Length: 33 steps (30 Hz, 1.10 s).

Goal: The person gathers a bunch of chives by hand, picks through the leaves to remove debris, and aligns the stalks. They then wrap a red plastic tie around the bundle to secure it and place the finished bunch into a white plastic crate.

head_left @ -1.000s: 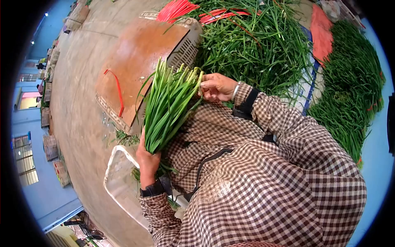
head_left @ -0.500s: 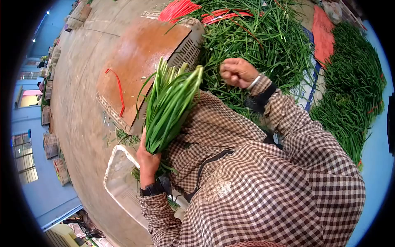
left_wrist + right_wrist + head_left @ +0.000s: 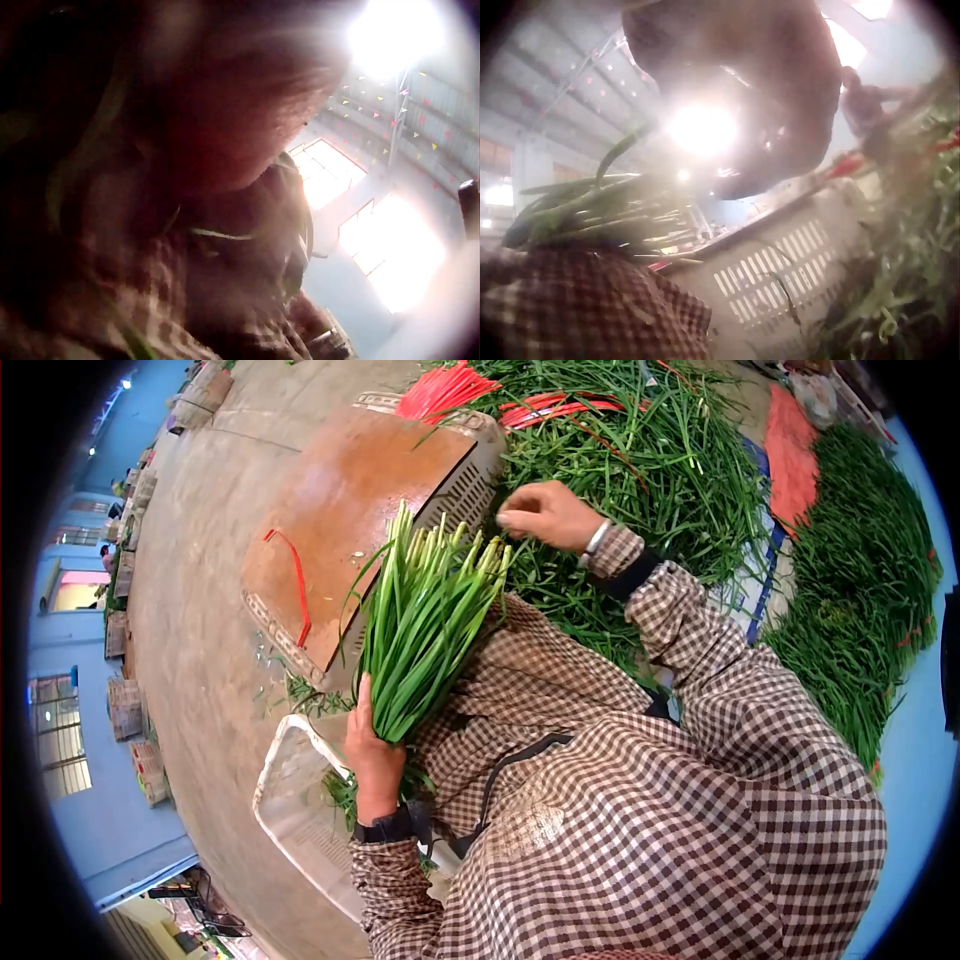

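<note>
The left hand (image 3: 374,752) grips a bunch of green chives (image 3: 425,625) by its lower end, fingers curled round the stalks, and holds it upright and slightly tilted over the person's lap, the cut tips fanned out at the top; the bunch stands in front of an overturned crate (image 3: 365,510) whose brown base faces up and whose slotted grey wall shows just behind the tips; a red tie (image 3: 296,582) lies on the crate's brown surface

The right hand (image 3: 545,515) is raised just beside the top of the bunch, apart from it, above the heap of loose chives (image 3: 650,470); its fingers are curled inward with the fingertips drawn together, and whether they pinch a thin stalk cannot be told from the head view; the right wrist view shows only a dark blurred palm against glare, the slotted crate wall (image 3: 780,277) and some stalk ends (image 3: 592,214) over a checked sleeve; the left wrist view is too blurred to add anything

A bundle of red ties (image 3: 445,388) lies at the far edge of the heap; a second mass of chives (image 3: 860,590) lies to the right; a pale plastic tray (image 3: 300,810) sits on the concrete floor (image 3: 190,620) below the left hand
</note>
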Available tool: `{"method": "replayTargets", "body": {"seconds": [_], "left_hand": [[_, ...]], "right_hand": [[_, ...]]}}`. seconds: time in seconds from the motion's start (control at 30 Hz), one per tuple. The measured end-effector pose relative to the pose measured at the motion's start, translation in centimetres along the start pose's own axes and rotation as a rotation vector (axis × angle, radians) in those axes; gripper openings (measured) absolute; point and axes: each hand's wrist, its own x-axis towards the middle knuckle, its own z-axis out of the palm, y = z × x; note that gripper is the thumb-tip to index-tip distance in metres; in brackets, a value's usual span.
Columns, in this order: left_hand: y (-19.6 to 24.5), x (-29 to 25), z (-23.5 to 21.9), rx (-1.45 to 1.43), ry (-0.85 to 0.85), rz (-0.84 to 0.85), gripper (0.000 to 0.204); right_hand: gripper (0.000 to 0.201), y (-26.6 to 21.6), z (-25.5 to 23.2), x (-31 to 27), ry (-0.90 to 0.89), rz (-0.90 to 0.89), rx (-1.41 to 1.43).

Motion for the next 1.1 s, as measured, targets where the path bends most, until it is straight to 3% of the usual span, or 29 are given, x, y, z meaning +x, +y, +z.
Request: {"method": "replayTargets", "body": {"seconds": [0.07, 0.17, 0.27, 0.37, 0.47, 0.5, 0.53, 0.6, 0.7, 0.73, 0.8, 0.87, 0.9, 0.93, 1.0, 1.07, 1.1], "left_hand": [[-0.3, -0.4, 0.4, 0.096, 0.013, -0.06, 0.08], [-0.2, -0.6, 0.5, 0.174, 0.05, -0.027, 0.081], [-0.3, -0.7, 0.6, 0.248, 0.068, -0.007, 0.081], [-0.3, -0.7, 0.5, 0.267, 0.082, 0.002, 0.081], [-0.4, -0.8, 0.6, 0.252, 0.089, 0.007, 0.08], [-0.5, -0.8, 0.6, 0.256, 0.086, 0.004, 0.08], [-0.5, -0.7, 0.7, 0.253, 0.085, 0.005, 0.08], [-0.6, -0.8, 0.6, 0.265, 0.069, -0.007, 0.08], [-0.4, -0.7, 0.5, 0.257, 0.08, 0.01, 0.08], [-0.4, -0.7, 0.6, 0.256, 0.079, 0.011, 0.08], [-0.4, -0.7, 0.6, 0.254, 0.092, 0.015, 0.082], [-0.4, -0.7, 0.6, 0.263, 0.085, 0.015, 0.082], [-0.3, -0.6, 0.6, 0.272, 0.077, 0.017, 0.082], [-0.3, -0.5, 0.6, 0.272, 0.073, 0.022, 0.082], [-0.3, -0.5, 0.5, 0.267, 0.052, -0.008, 0.083], [-0.3, -0.5, 0.5, 0.27, 0.049, 0.007, 0.083], [-0.4, -0.4, 0.4, 0.276, 0.049, 0.017, 0.083]], "right_hand": [[0.037, -2.3, 1.6, 1.2, 0.007, -0.138, -0.395], [0.047, -4.9, 4.0, 2.2, -0.076, 0.059, -0.745], [0.041, -2.4, 5.5, 4.5, -0.194, 0.165, -0.722], [0.029, -0.1, 6.0, 5.5, -0.161, 0.046, -0.56], [0.02, -0.6, 5.4, 4.8, -0.187, 0.117, -0.521], [0.021, -0.4, 5.7, 4.4, -0.071, 0.067, -0.512], [0.021, -0.5, 5.6, 4.2, -0.07, 0.069, -0.514], [0.013, -0.9, 5.4, 4.1, 0.094, -0.029, -0.834], [0.017, -0.8, 2.3, 5.4, 0.129, 0.166, -0.913], [0.02, -0.1, 1.0, 5.7, 0.298, 0.112, -0.977], [0.026, 2.0, -3.3, 6.9, 0.396, 0.335, -0.746], [0.018, 1.8, -5.0, 5.5, 0.555, 0.172, -0.741], [0.021, 1.9, -4.7, 5.2, 0.442, 0.044, -0.748], [0.027, -0.3, -3.4, 4.0, 0.188, 0.037, -0.687], [0.038, -1.5, -0.3, 2.4, -0.148, -0.15, -0.435], [0.026, -1.4, 1.8, 2.1, -0.315, -0.257, -0.513], [0.024, -1.0, 2.3, 2.2, -0.317, -0.242, -0.451]]}}
